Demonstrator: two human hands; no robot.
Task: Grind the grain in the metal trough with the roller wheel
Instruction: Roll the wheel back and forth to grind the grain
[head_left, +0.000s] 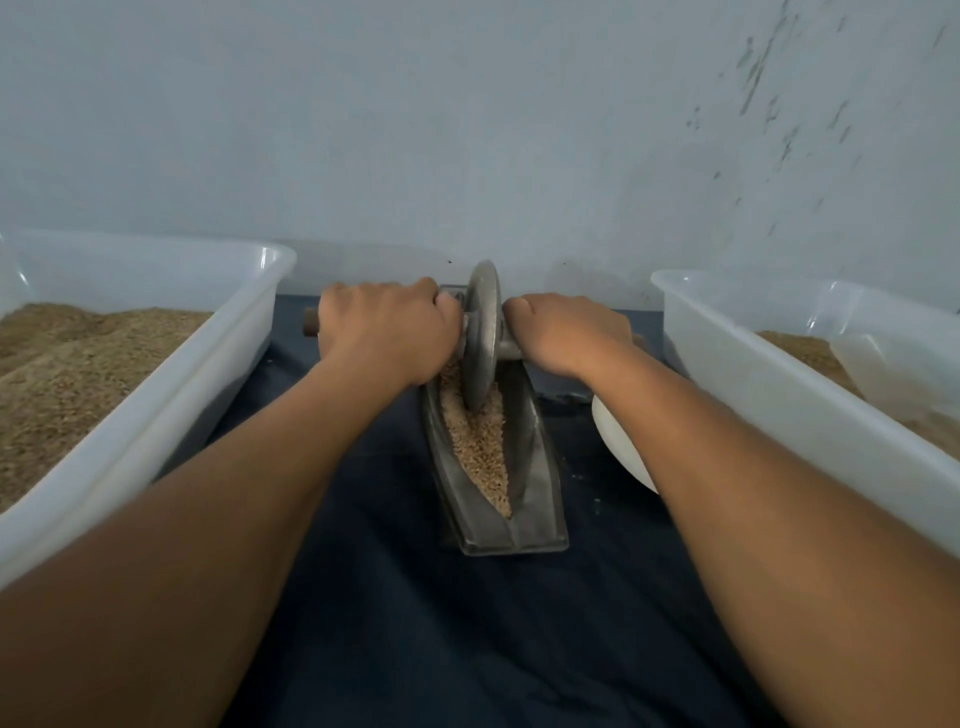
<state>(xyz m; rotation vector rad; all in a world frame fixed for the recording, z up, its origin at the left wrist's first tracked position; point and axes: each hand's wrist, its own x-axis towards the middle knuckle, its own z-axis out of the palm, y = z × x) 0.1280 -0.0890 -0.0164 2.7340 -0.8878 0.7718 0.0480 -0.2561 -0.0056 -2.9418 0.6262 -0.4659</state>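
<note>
**Both hands on the roller's axle, wheel at the far end of the trough**

At the middle of the dark blue cloth, close to its far edge by the pale wall, a long boat-shaped grey metal trough lies lengthwise, pointing away from the person. Light brown grain fills its channel. A grey metal disc-shaped roller wheel stands upright in the grain at the trough's far end, its axle handle running crosswise. The left hand has its grip curled round the axle just left of the wheel; the right hand has its grip curled round the axle on the other side. Along the cloth's left edge sits a translucent white plastic tub heaped with brown grain; a second translucent tub sits along the right edge. A white round bowl shows partly beneath the right forearm.
</note>
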